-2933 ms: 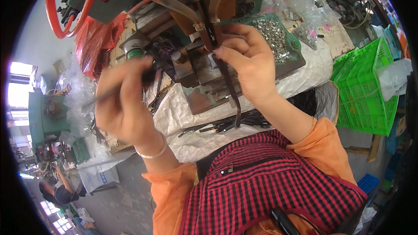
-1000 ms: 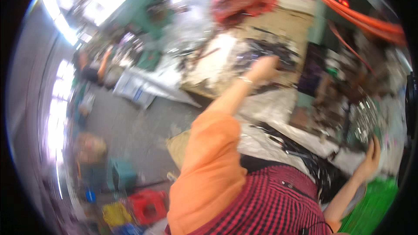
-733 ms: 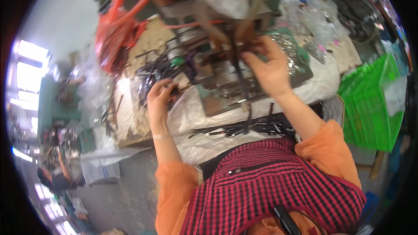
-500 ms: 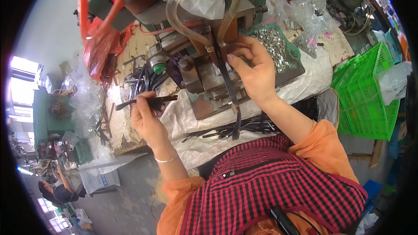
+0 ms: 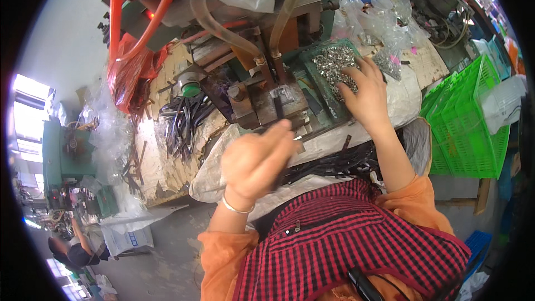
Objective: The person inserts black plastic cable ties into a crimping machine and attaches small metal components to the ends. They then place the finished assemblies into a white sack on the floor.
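Note:
My left hand (image 5: pixel 257 161), smeared by motion, is in front of the machine's metal fixture (image 5: pixel 284 100). Its fingers are closed around a dark flat strip (image 5: pixel 279 108), whose far end lies at the fixture; the hand covers the middle. My right hand (image 5: pixel 366 96) reaches over the green tray (image 5: pixel 330 112) on the right, fingers apart, with the tips at a heap of small shiny metal pieces (image 5: pixel 333 62). I see nothing held in it. Many more dark strips (image 5: pixel 341 163) lie in a pile on the white sheet between me and the machine.
Clear hoses (image 5: pixel 203 14) and an orange-red tube (image 5: pixel 116 17) hang over the bench. A green button (image 5: pixel 190 90) sits left of the fixture, by another heap of dark strips (image 5: pixel 186 122). A green crate (image 5: pixel 460 117) stands at right. Someone (image 5: pixel 78 251) works far left.
My left hand has moved right, to the fixture's front. My right hand has left the machine for the tray of metal pieces. The long strip that stood at the machine's centre has left that place.

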Demonstrator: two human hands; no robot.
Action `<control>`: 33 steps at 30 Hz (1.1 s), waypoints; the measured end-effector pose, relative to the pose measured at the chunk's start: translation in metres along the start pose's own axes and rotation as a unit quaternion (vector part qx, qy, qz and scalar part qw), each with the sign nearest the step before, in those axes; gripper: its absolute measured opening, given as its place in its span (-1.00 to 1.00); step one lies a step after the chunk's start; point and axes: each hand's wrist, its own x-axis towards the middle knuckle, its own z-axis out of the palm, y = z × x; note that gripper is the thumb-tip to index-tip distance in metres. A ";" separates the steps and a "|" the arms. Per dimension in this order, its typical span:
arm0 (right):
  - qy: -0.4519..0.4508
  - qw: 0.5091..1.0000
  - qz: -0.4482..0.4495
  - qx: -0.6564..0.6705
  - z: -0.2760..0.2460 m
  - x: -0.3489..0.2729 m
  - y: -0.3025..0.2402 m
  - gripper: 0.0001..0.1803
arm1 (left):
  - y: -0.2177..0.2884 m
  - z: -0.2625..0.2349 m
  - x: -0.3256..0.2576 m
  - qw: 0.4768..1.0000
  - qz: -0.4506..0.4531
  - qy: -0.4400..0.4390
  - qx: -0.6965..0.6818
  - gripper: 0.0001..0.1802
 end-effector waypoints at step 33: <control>0.030 0.914 0.194 0.355 0.072 0.004 0.063 -0.65 | -0.148 -0.082 -0.119 0.845 -0.394 -0.014 0.361 -0.86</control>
